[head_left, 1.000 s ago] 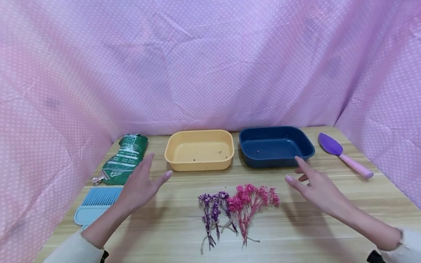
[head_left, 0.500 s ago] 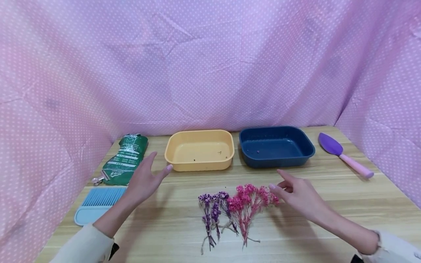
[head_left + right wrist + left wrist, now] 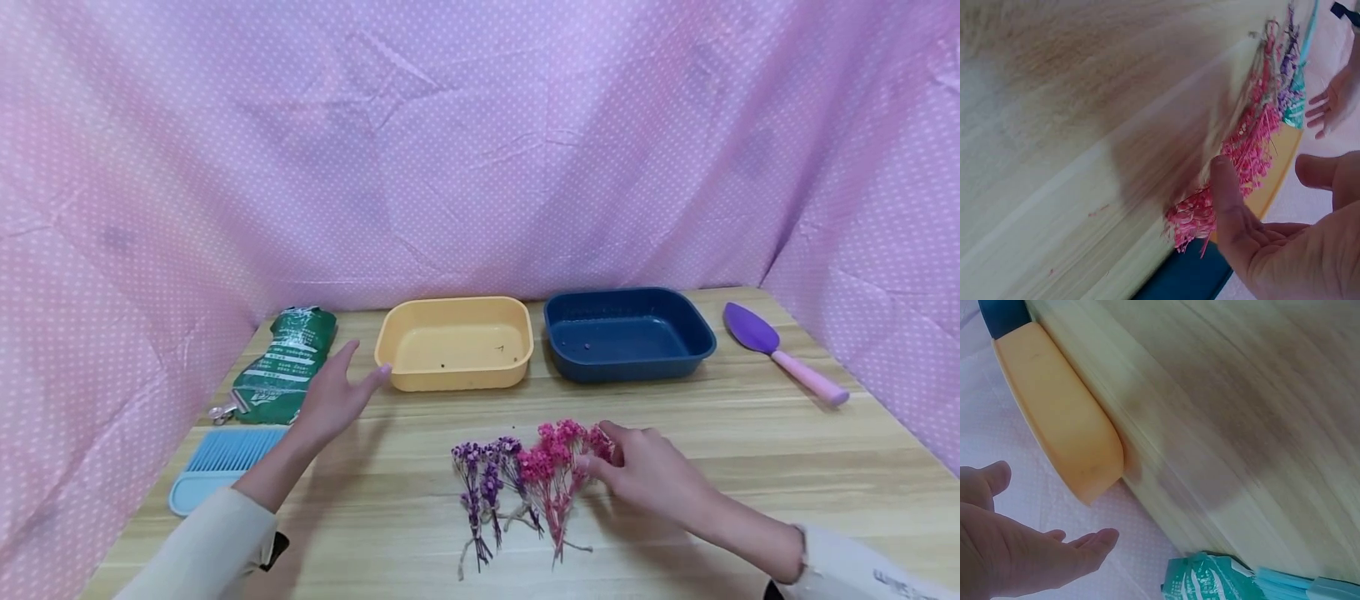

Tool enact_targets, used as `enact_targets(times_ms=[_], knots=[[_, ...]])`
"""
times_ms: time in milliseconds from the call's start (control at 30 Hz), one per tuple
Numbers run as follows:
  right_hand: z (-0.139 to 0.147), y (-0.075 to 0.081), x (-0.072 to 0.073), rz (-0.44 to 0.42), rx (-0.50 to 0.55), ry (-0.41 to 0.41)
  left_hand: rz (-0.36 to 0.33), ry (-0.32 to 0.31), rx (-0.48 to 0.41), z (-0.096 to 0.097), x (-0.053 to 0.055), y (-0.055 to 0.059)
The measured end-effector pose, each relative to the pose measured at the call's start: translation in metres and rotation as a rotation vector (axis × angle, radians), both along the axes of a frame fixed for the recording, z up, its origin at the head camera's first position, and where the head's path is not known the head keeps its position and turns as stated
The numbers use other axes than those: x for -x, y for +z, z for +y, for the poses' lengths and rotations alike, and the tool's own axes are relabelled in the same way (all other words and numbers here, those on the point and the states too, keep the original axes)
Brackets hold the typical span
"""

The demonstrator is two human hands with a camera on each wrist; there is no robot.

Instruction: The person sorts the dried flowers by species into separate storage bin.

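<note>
My right hand (image 3: 652, 475) is over the right side of a bunch of pink dried flowers (image 3: 557, 454), its thumb and fingers spread apart around the blossoms. In the right wrist view the index finger lies along the pink blossoms (image 3: 1250, 150) and the thumb stands off from them. Bunches of purple dried flowers (image 3: 487, 467), tied with twine, lie just left of the pink ones. My left hand (image 3: 333, 400) hovers with thumb and fingers apart, between a green bag (image 3: 288, 367) and a yellow tub (image 3: 455, 381); the left wrist view shows nothing in that hand (image 3: 1035, 550).
A dark blue tub (image 3: 630, 369) stands right of the yellow one, with specks inside both. A purple scoop with a pink handle (image 3: 787, 358) lies at the far right. On the left are a light blue brush (image 3: 225, 467) and a metal clip (image 3: 228, 406) on the bag.
My right hand has moved left and down from near the blue tub to the pink flowers. My left hand has shifted slightly up and to the right.
</note>
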State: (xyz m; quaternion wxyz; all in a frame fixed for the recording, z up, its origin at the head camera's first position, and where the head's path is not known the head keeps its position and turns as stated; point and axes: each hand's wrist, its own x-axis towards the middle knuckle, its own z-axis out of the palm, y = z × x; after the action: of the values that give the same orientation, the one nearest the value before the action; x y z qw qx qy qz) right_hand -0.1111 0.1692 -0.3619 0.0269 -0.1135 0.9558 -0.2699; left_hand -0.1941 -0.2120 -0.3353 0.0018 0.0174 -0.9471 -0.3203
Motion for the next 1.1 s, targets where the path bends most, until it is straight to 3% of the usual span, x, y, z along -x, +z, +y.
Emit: enact_targets(times_ms=[233, 433, 533, 633, 700, 900, 967, 1100], knots=[[-0.011, -0.009, 0.000, 0.001, -0.193, -0.029, -0.001, 0.006, -0.051, 0.001, 0.012, -0.006], [-0.010, -0.016, -0.001, 0.129, -0.324, 0.016, 0.002, 0.024, -0.130, 0.004, 0.022, -0.009], [-0.009, -0.018, -0.002, 0.140, -0.314, 0.020, -0.025, 0.045, -0.179, 0.004, 0.027, -0.009], [-0.010, -0.018, -0.001, 0.078, -0.269, -0.004, -0.050, 0.075, -0.230, 0.004, 0.031, -0.010], [-0.011, -0.019, -0.001, 0.076, -0.291, -0.002, -0.055, 0.089, -0.259, 0.004, 0.034, -0.012], [-0.012, -0.021, -0.003, 0.174, -0.375, 0.054, -0.040, 0.103, -0.312, 0.004, 0.039, -0.017], [-0.012, -0.020, -0.003, 0.161, -0.353, 0.053, -0.040, 0.105, -0.316, 0.005, 0.040, -0.018], [-0.010, -0.018, -0.004, 0.053, -0.233, 0.026, -0.047, 0.111, -0.332, 0.007, 0.042, -0.018]])
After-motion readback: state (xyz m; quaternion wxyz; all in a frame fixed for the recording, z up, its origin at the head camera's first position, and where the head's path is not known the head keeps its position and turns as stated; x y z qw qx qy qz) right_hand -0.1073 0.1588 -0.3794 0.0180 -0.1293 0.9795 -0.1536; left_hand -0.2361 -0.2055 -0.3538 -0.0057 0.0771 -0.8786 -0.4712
